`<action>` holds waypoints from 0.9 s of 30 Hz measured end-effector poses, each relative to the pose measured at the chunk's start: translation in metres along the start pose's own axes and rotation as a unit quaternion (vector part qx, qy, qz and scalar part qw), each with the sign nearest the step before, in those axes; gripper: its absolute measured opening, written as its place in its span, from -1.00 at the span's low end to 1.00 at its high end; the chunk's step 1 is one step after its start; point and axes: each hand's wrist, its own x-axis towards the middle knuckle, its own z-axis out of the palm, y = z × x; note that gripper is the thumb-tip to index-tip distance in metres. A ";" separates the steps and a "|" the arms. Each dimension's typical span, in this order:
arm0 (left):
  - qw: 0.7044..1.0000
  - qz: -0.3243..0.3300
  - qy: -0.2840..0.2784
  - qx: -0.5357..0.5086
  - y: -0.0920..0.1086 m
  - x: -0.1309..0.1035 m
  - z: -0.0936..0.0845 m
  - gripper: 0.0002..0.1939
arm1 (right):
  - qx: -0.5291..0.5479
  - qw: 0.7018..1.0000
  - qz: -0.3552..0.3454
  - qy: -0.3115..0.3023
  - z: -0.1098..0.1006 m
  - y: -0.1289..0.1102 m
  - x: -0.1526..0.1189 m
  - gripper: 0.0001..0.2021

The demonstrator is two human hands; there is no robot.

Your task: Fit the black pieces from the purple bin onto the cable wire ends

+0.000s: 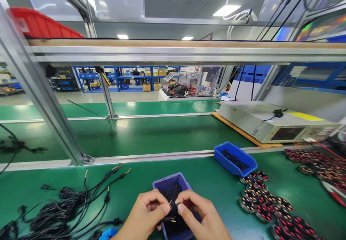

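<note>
My left hand [147,213] is closed in a pinch on a black cable [173,208] whose bared end shows thin coloured wires. Opposite it, my right hand [201,213] pinches a small black part at the same spot, the fingertips of both hands almost meeting. What exactly lies between the right fingers is partly hidden. Below the hands stands a purple bin [183,179] with many small black pieces in it. To the left lies a tangle of black cables [58,207] with orange wire ends, and a bit of blue material [108,233] is beside my left wrist.
A blue bin [250,166] holds more black pieces. Many round copper-wound coils [263,213] spread across the right of the green bench [135,187]. Behind them sits a grey instrument [248,117]. Metal posts [51,88] and a shelf beam [173,54] frame the bench.
</note>
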 end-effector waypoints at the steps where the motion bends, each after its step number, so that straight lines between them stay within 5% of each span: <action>1: 1.000 0.000 -0.002 0.004 -0.001 0.000 -0.001 -0.48 | -0.003 1.000 0.000 -0.003 0.000 0.000 0.000 -0.86; 9: 0.999 0.002 -0.016 0.039 -0.014 0.002 -0.010 -0.50 | -0.056 0.997 -0.032 -0.042 0.002 0.008 0.000 -0.86; 18: 0.999 -0.003 -0.019 0.026 -0.006 0.003 -0.006 -0.48 | -0.196 0.939 -0.280 0.046 -0.007 0.013 0.002 -0.70; 27: 0.999 0.002 -0.016 0.040 -0.006 0.002 -0.007 -0.50 | -0.280 0.906 -0.314 0.051 -0.005 0.010 0.001 -0.71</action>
